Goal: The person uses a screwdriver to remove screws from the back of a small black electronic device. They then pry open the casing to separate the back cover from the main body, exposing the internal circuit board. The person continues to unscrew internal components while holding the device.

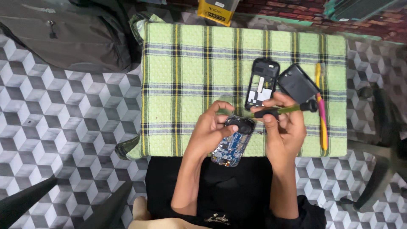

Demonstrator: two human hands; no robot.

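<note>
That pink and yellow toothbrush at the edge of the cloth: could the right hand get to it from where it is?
Probably yes. The toothbrush lies in the open on the checked cloth, just beside the right hand, with nothing across it. But that hand is holding a screwdriver, so it isn't free.

Dim, even light; soft corners.

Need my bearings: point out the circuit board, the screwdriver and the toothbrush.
circuit board (231, 148), head view, blue lower half.
screwdriver (292, 109), head view, green shaft.
toothbrush (323, 123), head view, pink handle.
</note>
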